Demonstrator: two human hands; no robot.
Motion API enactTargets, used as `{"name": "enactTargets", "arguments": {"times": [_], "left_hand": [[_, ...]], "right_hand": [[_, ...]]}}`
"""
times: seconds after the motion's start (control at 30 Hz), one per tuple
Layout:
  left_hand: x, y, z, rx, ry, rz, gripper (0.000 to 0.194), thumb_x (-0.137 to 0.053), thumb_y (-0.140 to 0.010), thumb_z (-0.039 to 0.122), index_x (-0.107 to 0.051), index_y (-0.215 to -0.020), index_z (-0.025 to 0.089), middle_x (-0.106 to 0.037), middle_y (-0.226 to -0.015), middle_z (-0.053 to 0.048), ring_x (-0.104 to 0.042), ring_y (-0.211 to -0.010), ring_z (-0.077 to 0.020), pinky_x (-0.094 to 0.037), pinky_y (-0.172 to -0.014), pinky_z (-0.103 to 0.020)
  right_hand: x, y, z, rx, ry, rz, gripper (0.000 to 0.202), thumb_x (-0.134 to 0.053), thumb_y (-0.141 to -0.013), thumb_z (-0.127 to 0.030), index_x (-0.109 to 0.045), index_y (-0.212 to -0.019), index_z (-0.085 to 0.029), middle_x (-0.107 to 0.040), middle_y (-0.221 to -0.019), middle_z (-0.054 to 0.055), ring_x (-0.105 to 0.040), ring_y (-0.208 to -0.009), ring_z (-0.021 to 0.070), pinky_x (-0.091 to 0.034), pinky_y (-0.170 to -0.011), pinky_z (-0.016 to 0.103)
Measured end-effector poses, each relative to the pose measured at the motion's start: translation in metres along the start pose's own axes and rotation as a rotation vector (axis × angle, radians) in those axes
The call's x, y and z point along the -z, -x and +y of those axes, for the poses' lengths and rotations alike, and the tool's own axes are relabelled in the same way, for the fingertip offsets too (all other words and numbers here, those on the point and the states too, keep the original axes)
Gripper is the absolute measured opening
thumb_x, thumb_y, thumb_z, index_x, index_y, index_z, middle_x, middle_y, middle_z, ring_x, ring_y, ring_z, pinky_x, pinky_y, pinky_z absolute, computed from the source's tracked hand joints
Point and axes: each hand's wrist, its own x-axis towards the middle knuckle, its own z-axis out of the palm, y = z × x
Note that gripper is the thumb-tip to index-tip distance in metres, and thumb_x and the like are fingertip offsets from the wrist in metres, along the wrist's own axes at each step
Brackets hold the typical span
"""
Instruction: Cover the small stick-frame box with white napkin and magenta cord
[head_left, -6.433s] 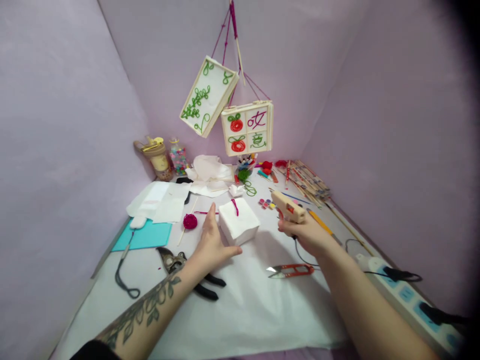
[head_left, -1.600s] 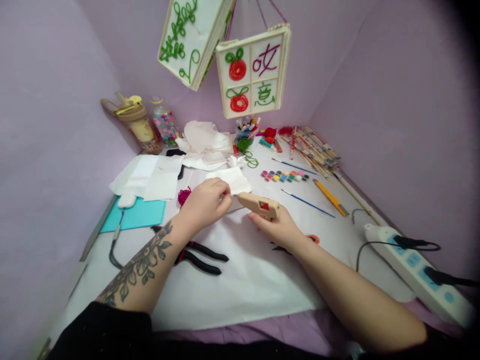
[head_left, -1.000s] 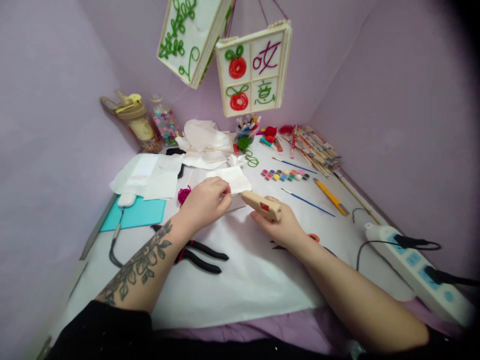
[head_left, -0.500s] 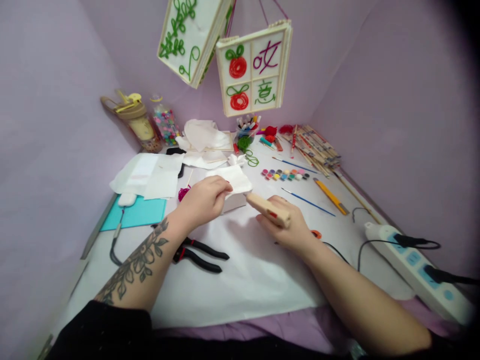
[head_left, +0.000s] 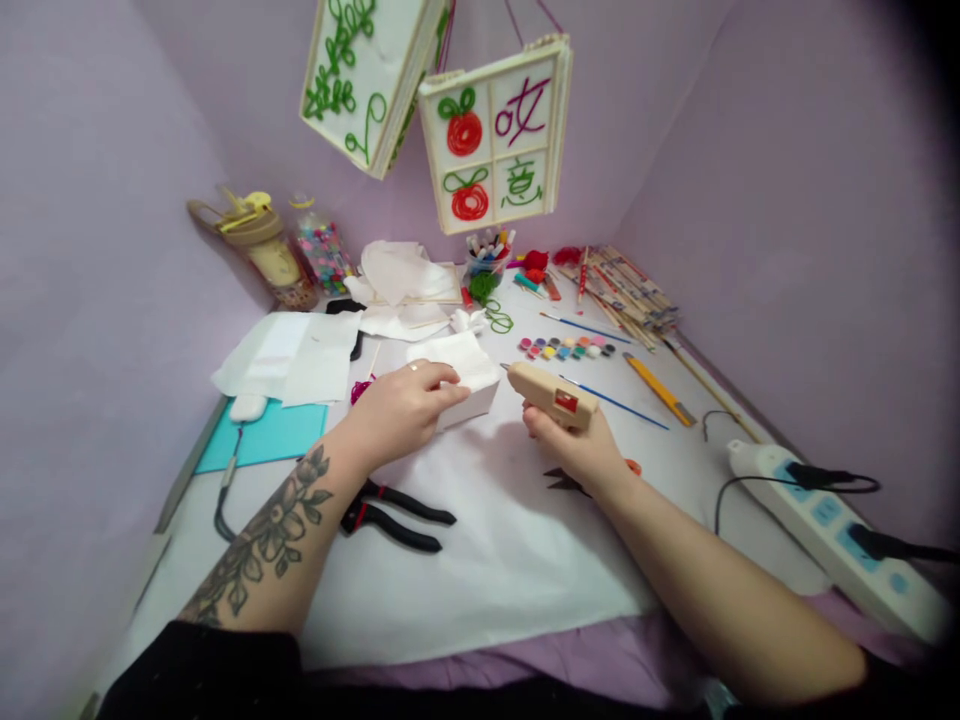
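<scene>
My left hand (head_left: 409, 405) lies over the near left part of a small white box (head_left: 471, 404), its fingers stretched across the soft white sheet (head_left: 465, 355) on top. Its thumb is mostly hidden. To the right of the box, my right hand (head_left: 577, 440) is wrapped round the beige hot glue gun (head_left: 551, 392). The gun's nozzle points left toward the box's right corner and stands apart from it. Under my right wrist are scissors (head_left: 566, 482), partly covered. Black-handled pliers (head_left: 405, 515) lie below my left hand.
Two decorated lantern boxes (head_left: 491, 135) hang above the table's back. Paints (head_left: 566, 348), brushes (head_left: 611, 400) and a yellow cutter (head_left: 660, 388) lie right. A power strip (head_left: 832, 515) with plugged cables sits at the right edge. A tumbler (head_left: 274, 250) stands back left.
My right hand has drawn the glue gun slightly right, away from the box. My left fingers have gone from pinching the sheet's edge to lying over the box top, where the sheet now sits flatter.
</scene>
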Motion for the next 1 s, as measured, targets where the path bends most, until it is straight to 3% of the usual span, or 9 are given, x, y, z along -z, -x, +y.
{"name": "enactTargets", "arguments": {"times": [0.17,0.33,0.4,0.53,0.6,0.77,0.87,0.97,1.0], "left_hand": [[-0.005,0.006,0.004,-0.113,-0.207,0.035,0.031,-0.044,-0.091,0.007,-0.066,-0.111,0.014,-0.071,-0.104,-0.010,-0.064,-0.092,-0.0203,-0.056,-0.070,-0.032],[-0.001,0.014,0.016,-0.125,-0.203,0.078,0.022,-0.049,-0.091,0.009,-0.067,-0.082,0.016,-0.065,-0.128,-0.011,-0.060,-0.111,-0.0247,-0.052,-0.084,-0.040],[0.002,0.015,0.022,-0.044,-0.136,0.184,0.021,-0.051,-0.088,0.006,-0.066,-0.080,0.018,-0.066,-0.126,-0.008,-0.058,-0.117,-0.0254,-0.049,-0.090,-0.044],[-0.003,0.009,0.026,0.346,0.070,0.470,0.016,-0.057,-0.086,0.011,-0.068,-0.091,0.022,-0.069,-0.110,-0.007,-0.060,-0.110,-0.0224,-0.048,-0.097,-0.046],[-0.013,0.006,0.024,0.442,0.118,0.470,0.012,-0.060,-0.087,0.019,-0.070,-0.094,0.023,-0.069,-0.108,-0.006,-0.060,-0.110,-0.0226,-0.047,-0.099,-0.047],[-0.030,0.006,0.017,0.438,0.140,0.419,0.011,-0.063,-0.088,0.023,-0.072,-0.083,0.020,-0.070,-0.110,-0.008,-0.057,-0.114,-0.0233,-0.048,-0.100,-0.046],[-0.029,0.007,0.019,0.427,0.075,0.407,0.011,-0.063,-0.087,0.022,-0.073,-0.082,0.021,-0.072,-0.110,-0.006,-0.056,-0.115,-0.0246,-0.046,-0.100,-0.048],[-0.025,0.007,0.023,0.427,0.015,0.383,0.011,-0.064,-0.087,0.022,-0.073,-0.081,0.023,-0.073,-0.109,-0.003,-0.056,-0.115,-0.0262,-0.044,-0.098,-0.051],[-0.024,0.007,0.024,0.430,0.005,0.375,0.011,-0.064,-0.087,0.022,-0.073,-0.081,0.023,-0.073,-0.109,-0.003,-0.055,-0.115,-0.0265,-0.044,-0.098,-0.051]], "right_hand": [[0.003,-0.012,0.010,-0.115,0.090,0.081,0.044,-0.061,-0.077,-0.057,-0.060,-0.097,-0.017,-0.065,-0.080,0.007,-0.061,-0.072,0.0235,-0.047,-0.064,0.035],[0.009,-0.020,0.018,0.015,0.440,-0.007,0.026,-0.061,-0.079,-0.044,-0.055,-0.086,-0.020,-0.062,-0.084,0.006,-0.060,-0.077,0.0241,-0.043,-0.066,0.033],[0.010,-0.019,0.021,0.073,0.604,-0.067,0.026,-0.066,-0.078,-0.039,-0.055,-0.090,-0.019,-0.059,-0.089,0.007,-0.059,-0.074,0.0221,-0.040,-0.061,0.030],[0.013,-0.016,0.021,0.119,0.796,-0.184,0.052,-0.080,-0.069,-0.037,-0.055,-0.111,-0.019,-0.054,-0.102,0.009,-0.059,-0.071,0.0200,-0.039,-0.060,0.028],[0.016,-0.016,0.019,0.105,0.836,-0.251,0.055,-0.083,-0.067,-0.035,-0.055,-0.112,-0.019,-0.054,-0.103,0.009,-0.059,-0.071,0.0204,-0.040,-0.061,0.028],[0.027,-0.017,0.015,0.113,0.860,-0.359,0.060,-0.085,-0.064,-0.036,-0.058,-0.115,-0.019,-0.054,-0.112,0.012,-0.062,-0.084,0.0253,-0.045,-0.072,0.035],[0.026,-0.013,0.006,0.206,0.810,-0.239,0.050,-0.081,-0.069,-0.036,-0.062,-0.112,-0.018,-0.055,-0.113,0.013,-0.062,-0.091,0.0274,-0.047,-0.079,0.040],[0.010,-0.012,-0.016,0.469,0.680,-0.072,0.011,-0.065,-0.086,-0.023,-0.068,-0.095,-0.018,-0.060,-0.096,0.010,-0.059,-0.089,0.0237,-0.047,-0.082,0.037],[0.001,-0.013,-0.024,0.566,0.654,-0.048,0.010,-0.060,-0.090,-0.021,-0.069,-0.090,-0.018,-0.061,-0.091,0.009,-0.058,-0.086,0.0225,-0.047,-0.081,0.036]]}}
